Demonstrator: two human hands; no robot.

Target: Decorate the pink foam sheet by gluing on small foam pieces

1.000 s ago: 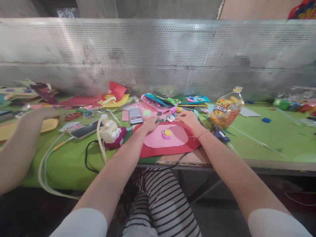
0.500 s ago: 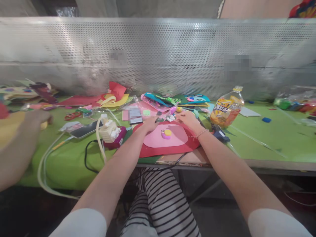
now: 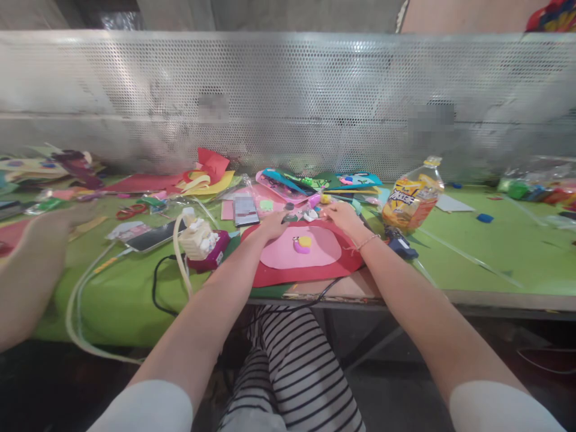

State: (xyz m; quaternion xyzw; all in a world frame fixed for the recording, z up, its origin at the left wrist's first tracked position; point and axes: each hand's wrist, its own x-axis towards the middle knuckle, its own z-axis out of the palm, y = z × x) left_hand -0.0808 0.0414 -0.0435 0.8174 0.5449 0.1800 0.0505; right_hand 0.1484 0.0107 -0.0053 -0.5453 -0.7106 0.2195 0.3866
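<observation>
My left hand (image 3: 273, 224) is at the upper left edge of a pink paper shape (image 3: 276, 255), its fingers curled around something dark and too small to make out. Across from it, my right hand (image 3: 341, 214) bends its fingers into a pinch over the upper right edge; what lies between the tips is hidden. White clay lumps (image 3: 310, 215) and a small dark round piece (image 3: 288, 206) sit between the hands. On the pink shape rests a purple and yellow clay snail (image 3: 303, 244). Red paper (image 3: 288, 277) lies beneath it.
A drink bottle (image 3: 411, 201) stands to the right, by a dark blue object (image 3: 402, 246). Phones (image 3: 155, 236), cables and a purple power adapter (image 3: 209, 255) lie left. Decorated coloured sheets (image 3: 324, 182) are behind. Another person's arm (image 3: 33, 270) reaches in at far left.
The other person's arm has shifted slightly, and the yellow sheet and red item near it have left that spot, showing red paper. My hands have barely moved.
</observation>
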